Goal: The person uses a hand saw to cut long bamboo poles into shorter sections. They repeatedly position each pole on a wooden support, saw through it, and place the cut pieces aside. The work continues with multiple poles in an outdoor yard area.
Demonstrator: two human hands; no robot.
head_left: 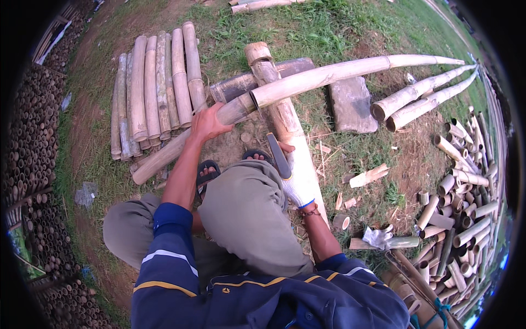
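Pole [329, 73] across beam [289, 123], bamboo row [163, 82] left, heap [472, 231] right

Head view, one, fisheye, worn on head, facing down, striped top [241, 302] close at six o'clock, grass [290, 27] farther at twelve

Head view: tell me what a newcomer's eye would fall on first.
Probably the long pale bamboo pole arcing from the centre to the upper right, with the bare left hand gripping bamboo left of centre. Next comes the flat grey tapered blade near the centre, held in the white-gloved right hand. Then the jumbled heap of cut bamboo tubes at far right contrasts with the neat row of pale bamboo lengths at upper left.
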